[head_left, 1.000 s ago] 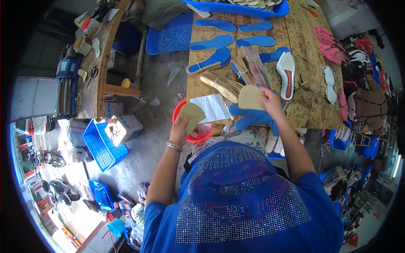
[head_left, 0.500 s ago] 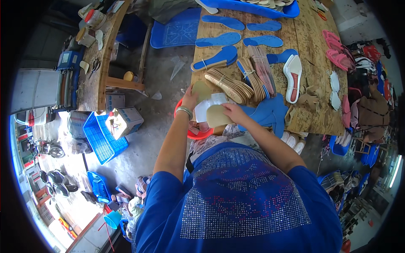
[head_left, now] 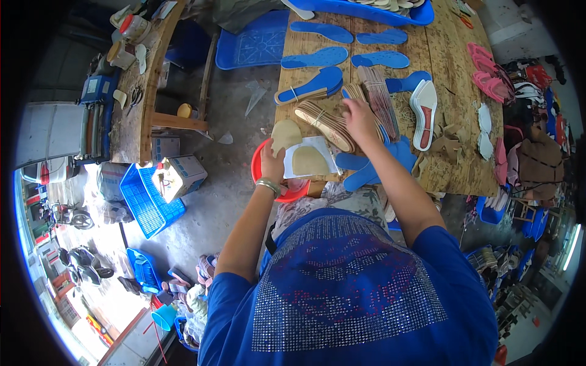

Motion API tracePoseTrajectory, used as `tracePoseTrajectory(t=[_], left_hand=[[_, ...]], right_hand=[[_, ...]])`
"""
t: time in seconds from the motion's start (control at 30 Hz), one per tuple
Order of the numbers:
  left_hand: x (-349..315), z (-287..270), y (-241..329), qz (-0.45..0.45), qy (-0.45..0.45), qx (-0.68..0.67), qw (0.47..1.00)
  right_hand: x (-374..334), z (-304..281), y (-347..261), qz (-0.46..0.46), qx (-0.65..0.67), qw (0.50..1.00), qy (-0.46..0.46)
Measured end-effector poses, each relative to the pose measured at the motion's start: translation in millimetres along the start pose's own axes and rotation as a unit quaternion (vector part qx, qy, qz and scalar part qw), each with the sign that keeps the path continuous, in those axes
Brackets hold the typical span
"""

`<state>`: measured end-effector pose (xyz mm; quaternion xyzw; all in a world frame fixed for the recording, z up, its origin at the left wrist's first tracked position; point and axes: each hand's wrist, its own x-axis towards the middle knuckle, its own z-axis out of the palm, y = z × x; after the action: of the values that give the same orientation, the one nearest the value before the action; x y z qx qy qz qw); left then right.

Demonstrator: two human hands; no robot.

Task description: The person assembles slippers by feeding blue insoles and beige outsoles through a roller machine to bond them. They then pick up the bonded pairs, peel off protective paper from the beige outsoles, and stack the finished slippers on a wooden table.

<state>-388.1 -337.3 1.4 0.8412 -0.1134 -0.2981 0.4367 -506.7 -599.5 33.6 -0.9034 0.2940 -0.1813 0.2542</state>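
My left hand [head_left: 272,163] grips a beige rounded piece [head_left: 285,135] by its lower end, above the rim of a red basin [head_left: 257,160]. Another beige rounded piece [head_left: 309,160] lies flat on a white sheet [head_left: 331,160] at the table's near edge. My right hand [head_left: 361,121] is over the tied bundles of insoles, its fingers slightly apart and nothing visible in them. Left of it lies a tan bundle of insoles [head_left: 323,126]; a blue-topped bundle [head_left: 353,91] is partly hidden beneath it.
Blue insoles [head_left: 317,57] lie in rows on the wooden table [head_left: 464,122]. Right of my right hand are a reddish bundle [head_left: 378,97] and white soles [head_left: 423,113]. Blue insole pieces [head_left: 397,155] lie near the front edge. A blue tray [head_left: 390,13] stands at the back.
My right hand has let go of its beige piece, now flat on the white sheet, and moved away and right to the bundles. My left hand still holds its piece, slightly lower.
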Motion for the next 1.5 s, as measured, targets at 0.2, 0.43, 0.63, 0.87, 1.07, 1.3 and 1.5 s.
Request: tracePoseTrajectory(t=[0.2,0.43,0.63,0.87,1.07,1.3,1.5], left_hand=[[-24.1,7.5,-13.4,-0.009,-0.027,-0.090,0.996],[-47.9,14.4,37.9,-0.119,-0.211,-0.289,0.926],[-55.1,3.0,72.8,-0.241,-0.370,-0.565,0.697],[-57.1,6.1,116.0,-0.145,-0.304,-0.656,0.675],[-59.7,2.6,104.7,-0.134,-0.292,-0.638,0.700],[-76.9,-0.1,118.6,-0.052,-0.263,-0.562,0.782],[-76.5,4.8,110.4,0.012,-0.185,-0.449,0.874]], right_hand=[[17.4,-10.8,8.2,0.107,0.013,0.967,-0.232],[11.8,8.5,-8.2,0.057,-0.031,0.957,-0.283],[5.4,-63.0,-79.1,-0.118,0.163,0.975,-0.096],[-31.3,-78.2,-105.0,-0.280,0.089,0.956,-0.025],[-75.2,-82.8,-114.5,0.037,0.278,0.950,-0.138],[-91.5,-61.8,-120.1,0.081,0.315,0.922,-0.210],[-89.9,-61.0,-111.7,0.183,0.390,0.865,-0.257]])
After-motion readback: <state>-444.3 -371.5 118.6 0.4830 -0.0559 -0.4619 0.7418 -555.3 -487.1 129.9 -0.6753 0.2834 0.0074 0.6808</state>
